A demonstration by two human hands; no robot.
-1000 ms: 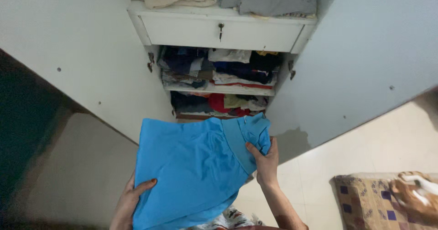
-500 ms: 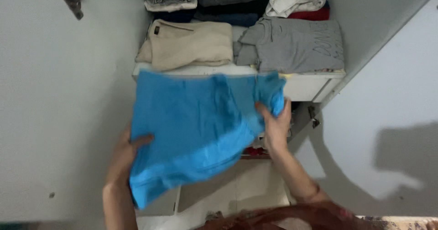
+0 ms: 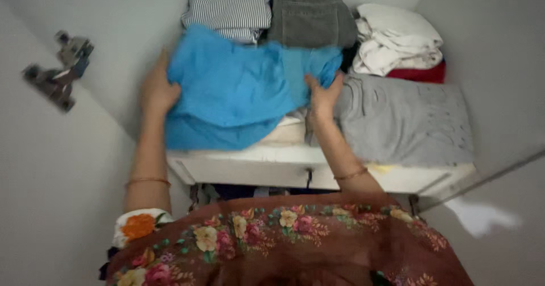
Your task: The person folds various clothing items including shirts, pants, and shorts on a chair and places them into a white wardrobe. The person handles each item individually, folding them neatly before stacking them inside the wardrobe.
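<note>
Your left hand (image 3: pixel 157 88) grips the left edge of the folded blue garment (image 3: pixel 238 90), and your right hand (image 3: pixel 322 96) is clamped on its right edge, fingers curled into the cloth. The garment lies on the wardrobe shelf (image 3: pixel 295 169), on top of a cream folded piece (image 3: pixel 289 131), just beside the grey folded shirt (image 3: pixel 403 121). Behind it sit a striped garment (image 3: pixel 227 8), grey jeans (image 3: pixel 311 16) and white cloths (image 3: pixel 397 42).
</note>
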